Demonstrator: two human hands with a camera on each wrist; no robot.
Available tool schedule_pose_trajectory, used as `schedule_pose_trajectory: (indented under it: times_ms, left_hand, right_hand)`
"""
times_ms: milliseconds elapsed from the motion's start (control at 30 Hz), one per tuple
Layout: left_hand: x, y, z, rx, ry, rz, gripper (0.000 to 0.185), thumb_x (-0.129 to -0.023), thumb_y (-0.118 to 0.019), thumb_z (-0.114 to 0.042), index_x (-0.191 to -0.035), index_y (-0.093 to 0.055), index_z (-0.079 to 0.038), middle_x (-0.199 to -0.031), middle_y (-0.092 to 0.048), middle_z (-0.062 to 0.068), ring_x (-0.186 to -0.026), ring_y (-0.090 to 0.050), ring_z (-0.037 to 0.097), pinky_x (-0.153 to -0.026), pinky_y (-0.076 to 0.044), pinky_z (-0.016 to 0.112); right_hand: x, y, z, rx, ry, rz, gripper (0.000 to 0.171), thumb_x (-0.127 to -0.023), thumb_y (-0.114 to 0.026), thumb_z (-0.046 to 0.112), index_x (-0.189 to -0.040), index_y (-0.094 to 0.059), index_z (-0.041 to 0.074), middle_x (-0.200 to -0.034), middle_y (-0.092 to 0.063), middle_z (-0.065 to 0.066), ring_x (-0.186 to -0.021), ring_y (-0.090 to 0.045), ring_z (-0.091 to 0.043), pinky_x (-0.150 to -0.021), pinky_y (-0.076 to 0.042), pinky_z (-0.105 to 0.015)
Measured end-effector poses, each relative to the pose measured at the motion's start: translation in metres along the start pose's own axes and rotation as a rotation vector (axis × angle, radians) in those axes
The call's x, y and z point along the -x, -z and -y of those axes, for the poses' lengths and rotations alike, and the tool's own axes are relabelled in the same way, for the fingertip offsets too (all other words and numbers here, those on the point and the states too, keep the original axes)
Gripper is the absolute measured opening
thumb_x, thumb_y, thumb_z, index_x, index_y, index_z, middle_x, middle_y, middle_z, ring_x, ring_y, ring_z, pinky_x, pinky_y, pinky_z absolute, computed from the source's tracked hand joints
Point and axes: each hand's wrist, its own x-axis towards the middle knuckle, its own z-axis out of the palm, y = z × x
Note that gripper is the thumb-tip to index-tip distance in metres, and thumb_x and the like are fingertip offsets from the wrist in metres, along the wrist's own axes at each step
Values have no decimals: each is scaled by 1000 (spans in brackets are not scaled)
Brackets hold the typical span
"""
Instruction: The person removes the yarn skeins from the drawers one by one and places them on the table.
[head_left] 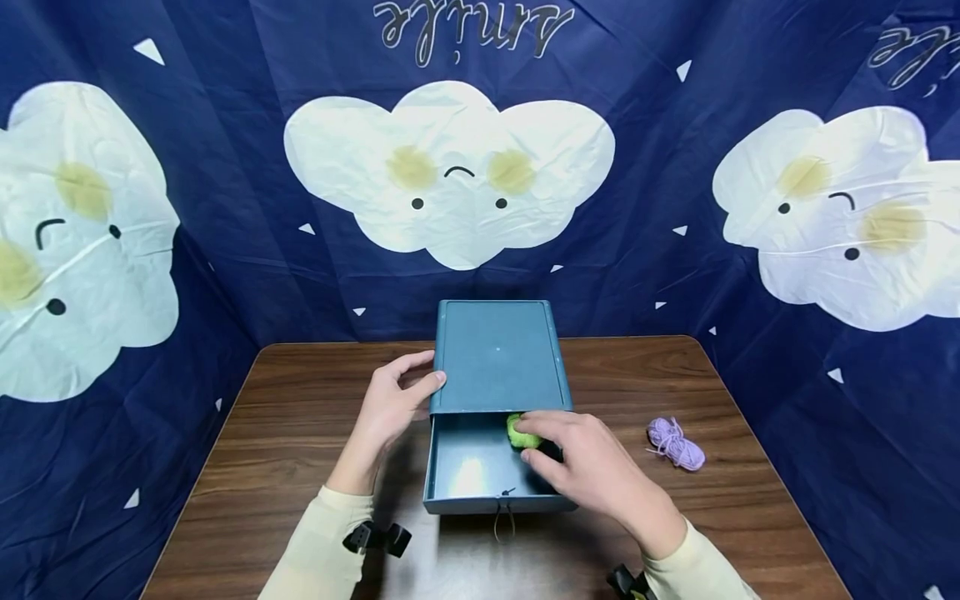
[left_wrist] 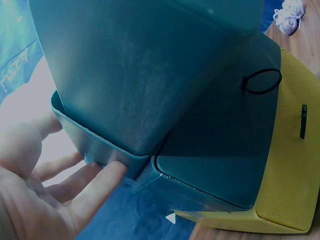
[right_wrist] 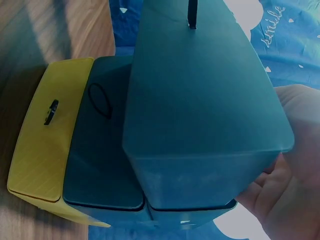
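A teal drawer box stands mid-table with its drawer pulled out toward me. My left hand rests against the box's left front corner, thumb at the edge and fingers fairly straight. The left wrist view shows those fingers touching the teal wall. My right hand reaches into the drawer's back right corner and pinches a small green yarn bundle. In the right wrist view the palm lies beside the teal body, and the yarn is hidden.
A purple yarn bundle lies on the wooden table to the right of the box. A cord pull hangs from the drawer front. A blue cloud-print cloth closes in the table's back and sides.
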Motion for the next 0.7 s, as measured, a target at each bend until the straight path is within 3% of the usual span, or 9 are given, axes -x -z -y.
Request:
schedule_pose_trajectory:
  times_ms: [333,533,700]
  left_hand:
    - [0,0,1,-12,-7,1,55,-94,-77,-28,-143,-59,-11,-135,-65,20,-97,-73,21,-81,-62,49]
    - [-1,1,1,-16,-10,-10,54,-94,-77,-27,-143,-60,-11,-134,-66,20,-95,-73,20,-79,-63,47]
    - [0,1,2,-20,-7,-10,55,-94,-77,-28,-143,-60,-11,-135,-65,19,-98,-73,22,-80,-63,48]
  right_hand:
    - [-1,0,3,38,-41,46,30,-91,-78,23,-120,-75,16,-118,-75,3,-111,-68,-13,-93,-58,-38]
    - [-1,2,4,74,13,155,30,-92,-76,23,-122,-75,17,-132,-69,-1,-124,-64,-20,-100,-55,-43]
    - [-3,0,3,72,45,193,27,-93,-75,22,-120,-75,16,-128,-70,3,-119,-65,-14,-98,-56,-39]
